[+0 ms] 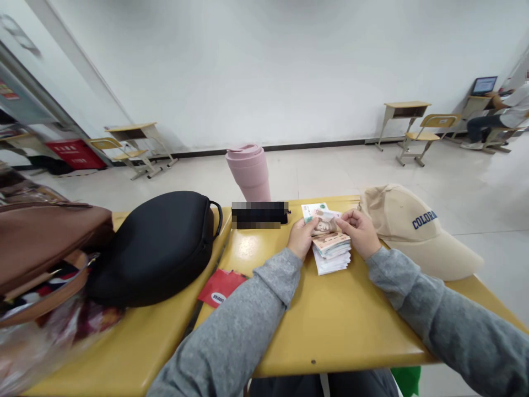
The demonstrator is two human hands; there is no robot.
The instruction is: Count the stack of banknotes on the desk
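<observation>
My left hand (302, 237) is closed on the near left side of a banknote (324, 226) with a printed portrait. My right hand (359, 230) pinches the right end of a small pale strip of paper (330, 214) that lies across the note. Whether the strip is part of a note or a separate slip, I cannot tell. Just below both hands, a thick stack of notes and white paper (332, 258) rests on the yellow desk (330, 325). An orange-brown note is on top of that stack.
A pink tumbler (248, 172) and a dark, blurred-out object (259, 215) stand along the far edge. A beige cap (417, 231) lies right; a red packet (221, 288), black case (159, 248) and brown bag (45, 242) are left. A person (506, 110) sits far right.
</observation>
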